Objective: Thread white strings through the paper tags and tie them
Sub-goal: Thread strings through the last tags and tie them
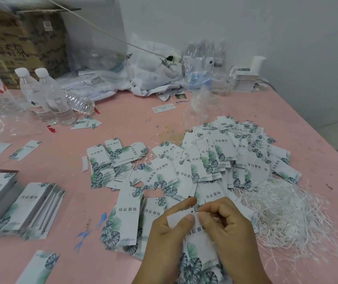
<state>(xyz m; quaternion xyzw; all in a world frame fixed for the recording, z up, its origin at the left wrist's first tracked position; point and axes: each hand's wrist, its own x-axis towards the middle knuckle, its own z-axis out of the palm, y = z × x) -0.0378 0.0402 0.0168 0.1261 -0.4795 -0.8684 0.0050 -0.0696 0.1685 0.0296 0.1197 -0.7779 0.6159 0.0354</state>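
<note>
Paper tags printed with green and blue leaves lie everywhere on the pink table (61, 152); one such white tag (194, 240) is held low in the middle, its punched hole uppermost. The left hand (170, 232) pinches its top edge between thumb and forefinger, while the right hand (225, 224) has its fingers curled, thumb and fingertip pinching a thin white string (203, 210) right at the hole. A loose heap of white strings (287, 212) lies just beside the right hand, and a big pile of strung tags (235, 156) sits beyond it. Neat stacks of unstrung tags (26, 206) stand at the left. Each tag carries Chinese characters reading 伟宸服饰. Two clear plastic water bottles (47, 95) with white caps stand before a brown cardboard box (20, 44) bearing blurred print. A crumpled white bag (153, 72) shows the letters "OTEL".
</note>
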